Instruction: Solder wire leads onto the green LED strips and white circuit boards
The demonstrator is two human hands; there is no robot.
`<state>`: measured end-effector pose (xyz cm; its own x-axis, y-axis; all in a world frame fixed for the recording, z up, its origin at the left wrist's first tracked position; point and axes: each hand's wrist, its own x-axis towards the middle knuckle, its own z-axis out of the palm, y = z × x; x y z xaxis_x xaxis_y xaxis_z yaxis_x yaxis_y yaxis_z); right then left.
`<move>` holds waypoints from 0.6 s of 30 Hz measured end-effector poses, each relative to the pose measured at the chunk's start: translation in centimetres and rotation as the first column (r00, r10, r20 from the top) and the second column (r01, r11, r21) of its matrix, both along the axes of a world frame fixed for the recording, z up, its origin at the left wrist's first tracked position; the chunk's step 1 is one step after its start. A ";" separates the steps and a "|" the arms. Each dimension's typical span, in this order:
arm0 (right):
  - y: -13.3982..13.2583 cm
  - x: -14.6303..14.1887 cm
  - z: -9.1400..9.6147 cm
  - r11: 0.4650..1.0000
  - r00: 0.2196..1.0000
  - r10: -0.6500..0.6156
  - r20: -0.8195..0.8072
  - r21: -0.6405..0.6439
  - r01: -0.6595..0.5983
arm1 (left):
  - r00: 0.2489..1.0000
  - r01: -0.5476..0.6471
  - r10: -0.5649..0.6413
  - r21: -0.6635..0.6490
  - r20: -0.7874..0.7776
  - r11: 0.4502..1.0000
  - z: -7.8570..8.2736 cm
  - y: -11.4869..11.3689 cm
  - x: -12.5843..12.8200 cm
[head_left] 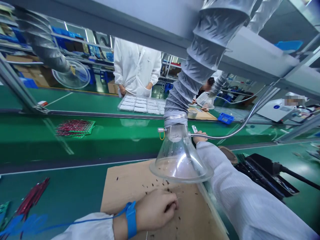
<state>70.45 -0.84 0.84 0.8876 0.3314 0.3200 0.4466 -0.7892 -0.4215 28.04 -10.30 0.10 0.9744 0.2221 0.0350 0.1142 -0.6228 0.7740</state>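
The left hand [158,208], in one blue wristband [131,220], is over one tan, smooth-faced board [130,186] strewn with dark specks. Its fingers are curled with a narrow gap at the thumb; whether they grip the thin strand beside them I cannot tell. Left of it lies one bundle of slim red strips [33,198]. Above the board's far edge hangs one clear, cone-shaped hood [182,163] on a wrinkled grey duct [197,56]. Beyond it, the right hand [200,137] extends over the glossy green belt [130,141], beside one small white piece [194,129] whose dark marks are unreadable; its grip is unclear. One red-and-green stack [75,127] lies left on the belt. Farther, one clear many-celled tray [142,105] stands before one white-coated person [137,66].
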 end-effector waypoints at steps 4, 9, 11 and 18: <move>-0.2 -1.0 0.7 0.990 0.995 0.083 -0.057 0.121 -0.076 | 1.000 -0.016 0.016 0.008 -0.007 1.000 0.3 0.0 -0.1; -0.7 -3.1 1.4 0.906 0.942 0.318 -0.107 0.327 -0.269 | 1.000 -0.007 0.007 0.001 -0.001 1.000 0.5 0.1 0.0; -1.4 -4.1 1.6 0.845 0.902 0.413 -0.123 0.420 -0.330 | 1.000 -0.012 0.012 -0.003 0.008 1.000 0.5 0.1 0.1; -7.5 -10.1 0.0 0.593 0.676 0.718 -0.165 0.653 -0.471 | 0.993 -0.076 0.081 -0.060 0.088 0.995 0.7 -0.2 -0.8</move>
<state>60.30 -8.38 0.88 0.6250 0.7177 0.3069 0.4353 0.0059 -0.9003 27.22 -10.53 0.77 0.9474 0.3015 0.1074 0.0888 -0.5700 0.8168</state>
